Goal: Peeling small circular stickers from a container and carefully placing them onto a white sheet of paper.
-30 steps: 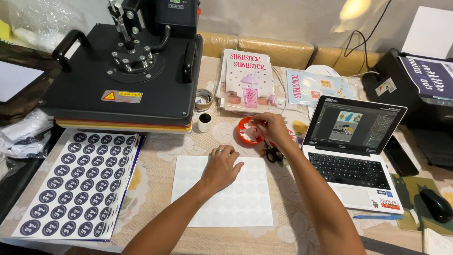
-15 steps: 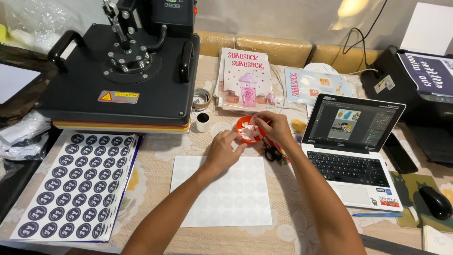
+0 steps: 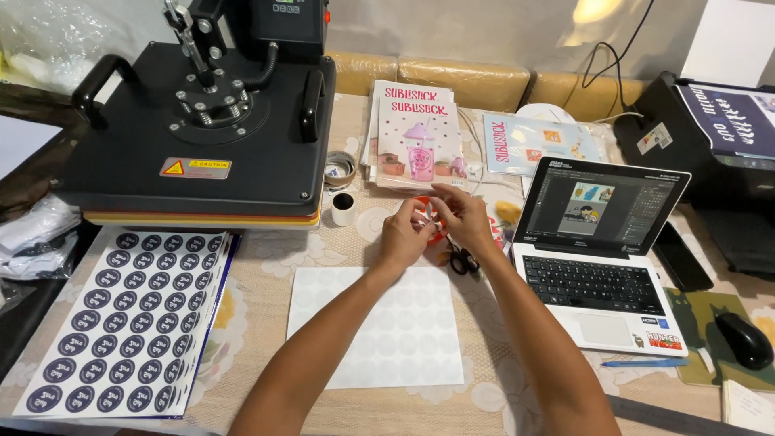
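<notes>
A black heat press point(image 3: 194, 129) fills the table's point(image 3: 266, 250) far left corner, and an open laptop point(image 3: 601, 258) sits toward the right edge with a black printer point(image 3: 718, 153) behind it in the far right corner. Along the left edge lies a sheet of dark round stickers point(image 3: 121, 323), and in the middle, near the front edge, a white sheet of blank round labels point(image 3: 379, 323). Both forearms reach from the front edge over that white sheet, angled inward so the hands meet beyond its far edge. The left hand point(image 3: 404, 238) and right hand point(image 3: 464, 218) are both closed on a small orange tape dispenser point(image 3: 432, 222), raised just above the table at its middle; fingertips pinch a pale strip at its top. Black scissors point(image 3: 462, 260) lie just under the right wrist. Booklets point(image 3: 416, 137) are stacked at the far edge, with a small white cup point(image 3: 343, 207) and a tape roll point(image 3: 339, 168) beside the press. A mouse point(image 3: 744, 339) and a blue pen point(image 3: 642, 363) lie near the right front corner.
</notes>
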